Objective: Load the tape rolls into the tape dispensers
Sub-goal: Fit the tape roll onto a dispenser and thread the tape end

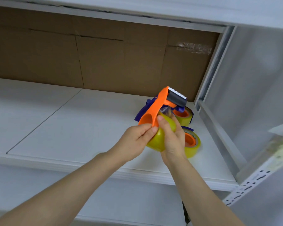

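Brown cardboard (104, 62) backs the white shelf (64, 128) across the upper frame. Right of centre, held just above the shelf, the orange tape dispenser (160, 104) slants from the hands up and right to its black roller and toothed blade. The yellow tape roll (155, 141) sits against its lower end, between both hands. The left hand (136, 139) pinches that rounded lower end with curled fingers. The right hand (172, 141) wraps round the roll, thumb laid up its face, and looks better placed to feed tape along the slant toward the roller. Behind them lie purple dispensers (143, 110), a far roll (185, 119) and a near roll (194, 148). Roll and palm hide the hub, so whether the roll is seated cannot be told; a crinkled clear scrap by the thumb may be the tape's end
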Demonstrator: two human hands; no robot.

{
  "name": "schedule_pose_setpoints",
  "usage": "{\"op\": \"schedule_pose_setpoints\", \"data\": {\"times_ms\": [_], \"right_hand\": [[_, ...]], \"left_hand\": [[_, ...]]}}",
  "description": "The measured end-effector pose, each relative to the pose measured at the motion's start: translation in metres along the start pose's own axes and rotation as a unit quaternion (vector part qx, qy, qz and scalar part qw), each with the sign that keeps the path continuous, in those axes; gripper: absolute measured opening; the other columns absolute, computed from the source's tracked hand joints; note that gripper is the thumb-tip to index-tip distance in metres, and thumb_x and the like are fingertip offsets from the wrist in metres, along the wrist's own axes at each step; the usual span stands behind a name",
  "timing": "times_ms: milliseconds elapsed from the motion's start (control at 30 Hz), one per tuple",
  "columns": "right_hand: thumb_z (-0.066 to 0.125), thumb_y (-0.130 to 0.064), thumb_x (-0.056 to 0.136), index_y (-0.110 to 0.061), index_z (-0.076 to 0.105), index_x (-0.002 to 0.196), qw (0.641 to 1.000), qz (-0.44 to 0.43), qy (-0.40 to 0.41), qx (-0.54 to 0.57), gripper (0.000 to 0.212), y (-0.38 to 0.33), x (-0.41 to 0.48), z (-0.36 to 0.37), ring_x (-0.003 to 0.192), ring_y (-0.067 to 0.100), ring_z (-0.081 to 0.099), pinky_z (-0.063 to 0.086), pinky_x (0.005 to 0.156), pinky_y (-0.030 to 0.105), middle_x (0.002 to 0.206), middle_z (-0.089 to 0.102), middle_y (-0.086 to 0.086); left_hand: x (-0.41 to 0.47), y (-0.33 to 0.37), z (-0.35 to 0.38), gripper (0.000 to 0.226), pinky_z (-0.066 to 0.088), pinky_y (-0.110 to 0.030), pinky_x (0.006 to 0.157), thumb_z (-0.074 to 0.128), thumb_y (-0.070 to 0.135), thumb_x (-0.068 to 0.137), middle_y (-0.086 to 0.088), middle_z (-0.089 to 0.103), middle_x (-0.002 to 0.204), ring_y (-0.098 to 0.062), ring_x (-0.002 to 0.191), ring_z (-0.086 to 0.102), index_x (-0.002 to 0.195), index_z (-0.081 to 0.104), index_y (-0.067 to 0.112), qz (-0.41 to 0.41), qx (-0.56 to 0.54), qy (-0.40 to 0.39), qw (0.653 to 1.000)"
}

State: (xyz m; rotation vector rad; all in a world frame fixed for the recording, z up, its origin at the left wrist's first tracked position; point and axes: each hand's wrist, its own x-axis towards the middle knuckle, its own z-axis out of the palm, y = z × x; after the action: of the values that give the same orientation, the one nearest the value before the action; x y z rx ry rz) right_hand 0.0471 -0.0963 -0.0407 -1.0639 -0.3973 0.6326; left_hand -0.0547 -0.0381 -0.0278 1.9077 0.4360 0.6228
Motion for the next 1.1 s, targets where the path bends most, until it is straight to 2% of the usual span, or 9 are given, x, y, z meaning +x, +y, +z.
{"op": "schedule_pose_setpoints", "data": {"times_ms": [100, 233, 333, 400, 467, 600, 733, 900, 1100], "right_hand": [[0.069, -0.019, 0.081, -0.023, 0.056, 0.125, 0.999, 0.004, 0.001, 0.044, 0.047, -0.002, -0.002, 0.001, 0.092, 0.019, 0.07, 0.056, 0.084, 0.041, 0.098, 0.074, 0.0], [0.062, -0.026, 0.087, -0.022, 0.063, 0.111, 0.996, 0.044, 0.04, 0.073, 0.025, -0.003, -0.003, 0.004, 0.09, 0.022, 0.069, 0.058, 0.074, 0.038, 0.102, 0.071, 0.005], [0.064, -0.02, 0.084, -0.016, 0.063, 0.102, 0.993, 0.077, 0.09, 0.027, 0.018, -0.009, 0.0, 0.001, 0.081, 0.023, 0.067, 0.057, 0.065, 0.035, 0.094, 0.069, 0.007], [0.066, -0.015, 0.083, -0.016, 0.064, 0.087, 0.993, 0.072, 0.091, -0.026, 0.005, -0.015, 0.005, -0.002, 0.083, 0.024, 0.066, 0.057, 0.074, 0.04, 0.087, 0.068, 0.006], [0.068, -0.013, 0.082, -0.019, 0.065, 0.075, 0.993, 0.054, 0.091, -0.056, 0.009, -0.017, 0.009, -0.002, 0.093, 0.027, 0.066, 0.053, 0.089, 0.046, 0.085, 0.069, 0.004], [0.064, -0.017, 0.087, -0.024, 0.065, 0.074, 0.983, -0.008, 0.172, -0.065, 0.015, -0.002, 0.003, 0.003, 0.091, 0.02, 0.063, 0.052, 0.092, 0.043, 0.084, 0.066, -0.003], [0.067, -0.02, 0.085, -0.029, 0.066, 0.077, 0.97, -0.089, 0.22, -0.06, 0.012, 0.016, -0.007, 0.005, 0.099, 0.019, 0.062, 0.053, 0.09, 0.037, 0.103, 0.065, 0.003], [0.062, -0.014, 0.088, -0.023, 0.062, 0.081, 0.943, -0.224, 0.17, -0.178, 0.012, 0.024, -0.013, 0.003, 0.1, 0.002, 0.051, 0.04, 0.078, 0.002, 0.107, 0.052, 0.0], [0.057, -0.01, 0.088, -0.005, 0.062, 0.087, 0.874, -0.368, 0.149, -0.278, 0.008, 0.031, -0.008, -0.001, 0.1, -0.009, 0.047, 0.038, 0.088, 0.005, 0.106, 0.049, 0.005]], "left_hand": [[-0.001, 0.004, 0.0, 0.013, 0.05, -0.017, 0.076, 0.056, 0.017, 0.088, -0.005, 0.063, 0.098, -0.009, 0.089, 0.058, 0.099, 0.062, 0.012, -0.029, -0.073, -0.031, 0.996], [-0.001, -0.002, 0.009, 0.058, 0.053, -0.028, 0.09, 0.073, 0.013, 0.078, 0.004, 0.055, 0.12, -0.012, 0.107, 0.056, 0.127, 0.044, 0.025, -0.022, 0.027, -0.021, 0.999], [0.0, -0.008, 0.013, 0.064, 0.05, -0.033, 0.096, 0.072, 0.016, 0.079, 0.004, 0.052, 0.127, -0.015, 0.114, 0.053, 0.134, 0.039, 0.023, -0.035, 0.03, -0.016, 0.999], [-0.002, -0.013, 0.014, 0.057, 0.049, -0.025, 0.092, 0.072, 0.014, 0.08, 0.004, 0.052, 0.123, -0.014, 0.111, 0.053, 0.127, 0.042, 0.025, -0.02, 0.05, -0.028, 0.998], [-0.004, -0.016, 0.015, 0.053, 0.048, -0.019, 0.088, 0.07, 0.011, 0.081, 0.003, 0.052, 0.121, -0.013, 0.11, 0.053, 0.123, 0.041, 0.027, -0.013, 0.053, -0.029, 0.998], [-0.006, -0.017, 0.02, 0.053, 0.049, -0.029, 0.096, 0.067, 0.01, 0.083, 0.001, 0.055, 0.126, -0.014, 0.113, 0.055, 0.126, 0.041, 0.029, -0.019, 0.009, -0.051, 0.999], [-0.008, -0.021, 0.019, 0.044, 0.052, -0.033, 0.093, 0.067, 0.009, 0.083, -0.005, 0.06, 0.119, -0.018, 0.108, 0.059, 0.122, 0.047, 0.02, -0.02, 0.004, -0.055, 0.998], [-0.008, -0.023, 0.013, 0.041, 0.054, -0.024, 0.086, 0.067, 0.003, 0.082, -0.005, 0.066, 0.113, -0.015, 0.102, 0.065, 0.12, 0.053, 0.009, -0.052, -0.061, -0.061, 0.995], [-0.007, -0.021, 0.008, 0.027, 0.052, -0.019, 0.069, 0.062, -0.01, 0.08, 0.004, 0.067, 0.081, -0.007, 0.075, 0.064, 0.09, 0.063, 0.015, -0.058, -0.1, -0.061, 0.991]]}}
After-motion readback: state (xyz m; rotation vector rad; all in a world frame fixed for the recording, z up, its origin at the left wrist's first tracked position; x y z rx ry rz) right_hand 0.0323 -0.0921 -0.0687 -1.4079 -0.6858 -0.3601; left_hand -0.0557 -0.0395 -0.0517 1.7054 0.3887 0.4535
